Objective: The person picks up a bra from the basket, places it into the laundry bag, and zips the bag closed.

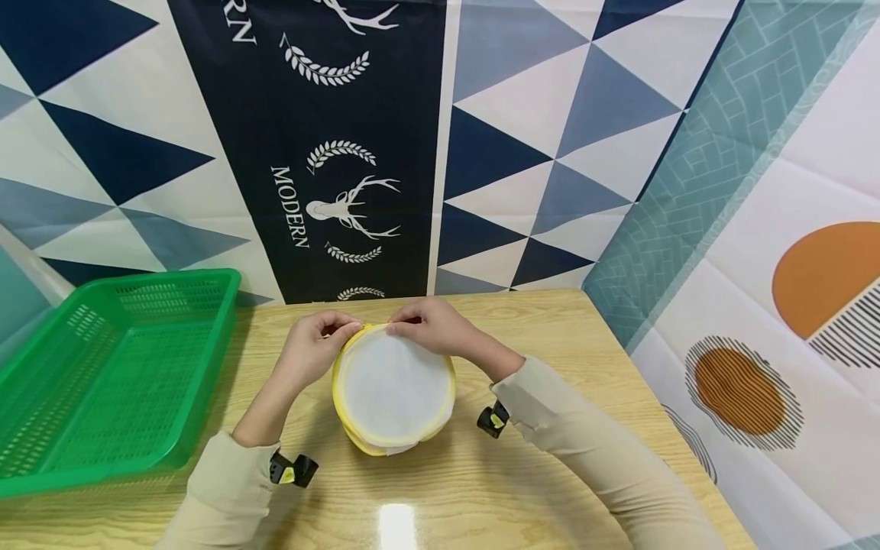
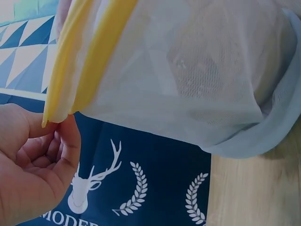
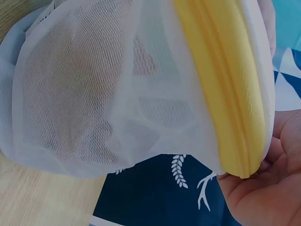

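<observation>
While the round white mesh laundry bag with yellow trim (image 1: 393,389) stood on the wooden table (image 1: 550,489) between both hands, its far rim was pinched by the left hand (image 1: 312,347) and the right hand (image 1: 429,325), held close together. Nothing could be made out inside it, and whether its rim was fastened could not be told. A green plastic basket (image 1: 103,382) lay empty beyond the left hand, so little appeared done.

Count: two hands, left (image 1: 312,347) and right (image 1: 429,325); one round white mesh bag (image 1: 393,389) with yellow trim (both hands pinch its far rim); one green plastic basket (image 1: 110,374); two black-and-yellow wrist clips (image 1: 294,470); one wooden tabletop (image 1: 550,466)
</observation>
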Available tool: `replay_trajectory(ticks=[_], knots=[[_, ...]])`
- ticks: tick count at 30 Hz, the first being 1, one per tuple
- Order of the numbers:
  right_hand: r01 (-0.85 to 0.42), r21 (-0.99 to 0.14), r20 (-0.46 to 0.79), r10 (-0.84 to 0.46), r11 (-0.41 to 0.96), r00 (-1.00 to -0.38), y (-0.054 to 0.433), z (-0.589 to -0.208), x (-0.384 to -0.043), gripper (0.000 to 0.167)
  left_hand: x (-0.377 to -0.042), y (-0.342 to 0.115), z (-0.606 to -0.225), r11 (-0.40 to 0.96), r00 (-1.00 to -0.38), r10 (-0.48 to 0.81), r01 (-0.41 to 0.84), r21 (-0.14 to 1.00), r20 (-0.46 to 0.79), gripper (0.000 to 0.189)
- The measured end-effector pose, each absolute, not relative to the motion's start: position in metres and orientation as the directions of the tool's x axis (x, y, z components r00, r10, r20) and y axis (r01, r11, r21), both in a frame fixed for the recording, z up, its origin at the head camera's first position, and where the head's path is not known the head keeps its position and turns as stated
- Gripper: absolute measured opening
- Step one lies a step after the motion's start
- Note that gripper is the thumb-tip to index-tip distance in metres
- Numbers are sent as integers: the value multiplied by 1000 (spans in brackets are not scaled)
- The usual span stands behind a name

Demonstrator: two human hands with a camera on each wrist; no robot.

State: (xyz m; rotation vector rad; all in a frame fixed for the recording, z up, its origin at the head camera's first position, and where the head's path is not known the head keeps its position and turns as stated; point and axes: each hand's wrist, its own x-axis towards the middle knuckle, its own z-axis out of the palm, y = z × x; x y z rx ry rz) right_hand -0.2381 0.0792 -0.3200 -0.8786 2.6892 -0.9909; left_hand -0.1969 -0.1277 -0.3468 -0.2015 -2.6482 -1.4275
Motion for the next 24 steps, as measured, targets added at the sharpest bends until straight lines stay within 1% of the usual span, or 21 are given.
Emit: replay_trajectory(ticks=[6,9,13,16,20,24], knots=[[-437,-670,34,-564,600,-825,80,-319,-238,22,-196,-125,-344,536,-983,57,178,825,175,20],[-436,-672,40,-560,598,-828,78,-318,-236,23,-196,-123,-343,536,-981,57,186,823,184,19],[-497,-632,77,-590,595,-804,74,-317,-234,25,-195,-122,-342,541,-982,62,185,820,181,19],[-554,-597,107,-626,580,-772,71,-316,-233,27,-194,-122,-341,541,-982,65,182,821,175,19],[-587,-583,133,-647,561,-751,70,-316,-231,21,-193,-121,-340,540,-982,65,185,821,178,18],[-595,-585,152,-646,551,-748,70,-317,-230,18,-193,-121,-339,541,-981,63,186,820,181,18]])
